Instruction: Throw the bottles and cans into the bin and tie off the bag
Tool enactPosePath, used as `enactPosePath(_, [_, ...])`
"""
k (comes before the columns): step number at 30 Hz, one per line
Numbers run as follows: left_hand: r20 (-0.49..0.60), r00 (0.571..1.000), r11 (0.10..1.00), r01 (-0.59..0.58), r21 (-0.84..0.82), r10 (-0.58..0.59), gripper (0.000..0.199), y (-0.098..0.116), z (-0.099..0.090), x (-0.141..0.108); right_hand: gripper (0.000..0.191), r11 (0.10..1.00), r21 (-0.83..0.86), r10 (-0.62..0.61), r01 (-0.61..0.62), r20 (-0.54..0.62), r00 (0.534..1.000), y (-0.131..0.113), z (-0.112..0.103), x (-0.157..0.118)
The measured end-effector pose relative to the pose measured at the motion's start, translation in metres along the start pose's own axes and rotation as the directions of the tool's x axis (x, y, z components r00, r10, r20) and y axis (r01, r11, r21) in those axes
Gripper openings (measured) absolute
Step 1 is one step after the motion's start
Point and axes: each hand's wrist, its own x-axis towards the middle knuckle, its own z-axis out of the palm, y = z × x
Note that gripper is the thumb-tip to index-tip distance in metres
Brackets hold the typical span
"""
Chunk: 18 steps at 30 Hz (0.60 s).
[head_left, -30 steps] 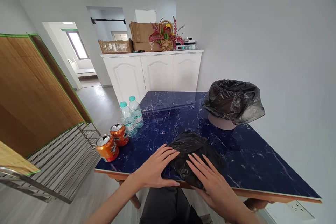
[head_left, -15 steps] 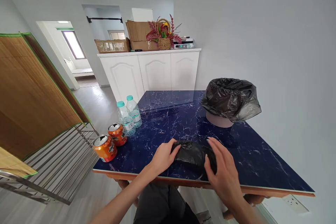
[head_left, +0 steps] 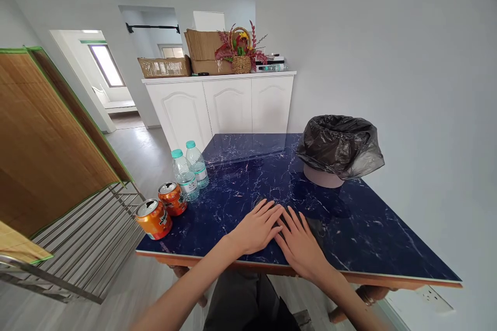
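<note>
Both palms are down on a flattened black plastic bag (head_left: 317, 228) near the table's front edge. My left hand (head_left: 257, 230) lies with its fingers stretched forward over the bag's left part. Beside it, my right hand (head_left: 301, 245) rests with fingers extended, the two hands meeting at the middle. Most of the bag is hidden under them; a dark patch shows to the right. Farther back on the right stands a pale bin (head_left: 323, 177), its rim covered by a black bin liner (head_left: 339, 145).
At the table's left edge stand two orange soda cans (head_left: 154, 220) and two clear water bottles (head_left: 185, 176) with teal caps. The blue marbled table (head_left: 248, 160) reaches toward a white cabinet (head_left: 231, 106). A metal rack (head_left: 85, 248) is at the left.
My hands have moved closer together and flattened onto the bag. The bag was a puffed, rolled bundle between them and now lies much flatter.
</note>
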Motion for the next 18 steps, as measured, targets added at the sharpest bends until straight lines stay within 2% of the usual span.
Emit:
enactPosePath(4, [0.097, 0.986, 0.990, 0.140, -0.030, -0.136, 0.062, -0.007, 0.009, -0.009, 0.067, 1.000, 0.003, 0.013, -0.013, 0.051, 0.999, 0.002, -0.007, 0.002])
enactPosePath(10, [0.107, 0.986, 0.988, 0.139, -0.069, -0.132, 0.059, -0.016, 0.004, -0.022, 0.063, 0.999, 0.041, -0.022, 0.019, 0.072, 0.997, 0.006, -0.017, 0.001])
enactPosePath(15, [0.048, 0.979, 0.974, 0.202, -0.106, -0.198, 0.053, -0.024, -0.015, -0.067, 0.050, 0.988, 0.031, -0.146, 0.148, -0.074, 0.987, 0.001, -0.033, -0.035])
enactPosePath(18, [0.015, 0.961, 0.954, 0.277, -0.111, -0.277, 0.052, -0.029, -0.023, -0.100, 0.052, 0.976, -0.035, -0.218, 0.215, -0.094, 0.972, 0.002, -0.034, -0.064])
